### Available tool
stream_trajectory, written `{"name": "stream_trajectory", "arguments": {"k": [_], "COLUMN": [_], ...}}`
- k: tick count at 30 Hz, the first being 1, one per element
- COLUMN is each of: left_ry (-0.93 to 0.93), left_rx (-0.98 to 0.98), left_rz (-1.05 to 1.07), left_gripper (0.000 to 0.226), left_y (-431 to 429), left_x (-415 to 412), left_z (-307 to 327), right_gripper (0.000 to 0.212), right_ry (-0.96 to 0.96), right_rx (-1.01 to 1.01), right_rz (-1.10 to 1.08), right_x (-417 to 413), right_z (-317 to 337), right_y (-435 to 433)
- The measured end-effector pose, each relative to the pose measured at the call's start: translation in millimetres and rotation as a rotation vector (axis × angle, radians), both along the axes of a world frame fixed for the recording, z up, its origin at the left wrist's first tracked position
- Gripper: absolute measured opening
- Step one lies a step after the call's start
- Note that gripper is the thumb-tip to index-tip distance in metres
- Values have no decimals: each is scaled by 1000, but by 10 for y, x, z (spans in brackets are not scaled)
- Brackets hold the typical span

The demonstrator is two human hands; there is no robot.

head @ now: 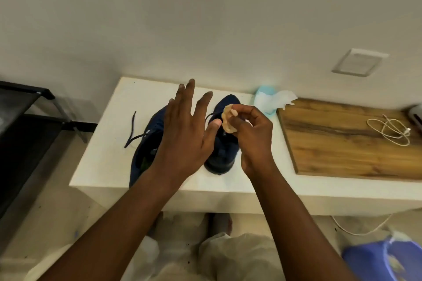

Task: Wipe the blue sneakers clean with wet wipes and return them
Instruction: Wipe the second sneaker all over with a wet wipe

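Note:
Two dark blue sneakers stand side by side on the white counter [107, 157], toes toward the wall. The left sneaker [146, 143] has a loose lace trailing to the left. The right sneaker [222, 150] lies partly under my hands. My left hand [185, 130] hovers over the sneakers with straight, spread fingers and holds nothing. My right hand [251, 134] pinches a crumpled, soiled wet wipe [228, 121] above the right sneaker. A light blue wet wipe pack [266, 100] with a white wipe sticking out sits behind the sneakers by the wall.
A wooden board [342, 141] covers the counter's right part, with a coiled white cable [390, 129] on it. A black rack [25, 121] stands at the left. A blue bin with a bag [383, 260] sits on the floor at lower right. My legs are below the counter edge.

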State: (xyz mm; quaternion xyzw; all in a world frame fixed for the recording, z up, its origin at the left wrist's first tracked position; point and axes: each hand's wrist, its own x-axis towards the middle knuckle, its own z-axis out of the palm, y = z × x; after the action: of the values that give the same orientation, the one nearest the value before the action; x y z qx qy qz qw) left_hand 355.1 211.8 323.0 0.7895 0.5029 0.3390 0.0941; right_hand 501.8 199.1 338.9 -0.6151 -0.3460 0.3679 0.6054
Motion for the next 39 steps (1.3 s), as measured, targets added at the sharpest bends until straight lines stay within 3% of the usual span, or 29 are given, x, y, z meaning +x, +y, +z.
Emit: {"name": "stream_trajectory", "arguments": {"k": [6,9,16,23,25,29,32,37,39], "left_ry": [25,81,324,502,506,532,575,590,594], "left_rx": [42,48,29,20,31,-3,-14,33,45], "left_rz": [-124,-211,-291,-257,-254,-244,-231,-211,-203], "left_gripper": [59,58,57,61,60,58,57,57,58], "left_y": [167,230,391,546,600,689,707,796,856], "left_x": [730,1100,1570,1719,1760,1807,1817,1800,1812], "left_z": [109,37,-335,-503,-497,-506,-515,-484,-452], "right_gripper": [13,14,7,21,17,19,20,12,19], "right_ry": [20,136,89,24,-37,-445,-537,-386,-322], "right_rx": [-38,-118,-202,-277,-309,-407,-446,-428,-380], "right_rz": [-184,-242,-210,-173,-195,-168,-74,-121,-192], "right_x": [923,1356,1884,2102,2168,2296,2328,2472,2532], "right_z": [-75,-196,-533,-700,-749,-874,-948,-908,-852], "right_y": [79,59,-12,278,399,579,582,601,657]}}
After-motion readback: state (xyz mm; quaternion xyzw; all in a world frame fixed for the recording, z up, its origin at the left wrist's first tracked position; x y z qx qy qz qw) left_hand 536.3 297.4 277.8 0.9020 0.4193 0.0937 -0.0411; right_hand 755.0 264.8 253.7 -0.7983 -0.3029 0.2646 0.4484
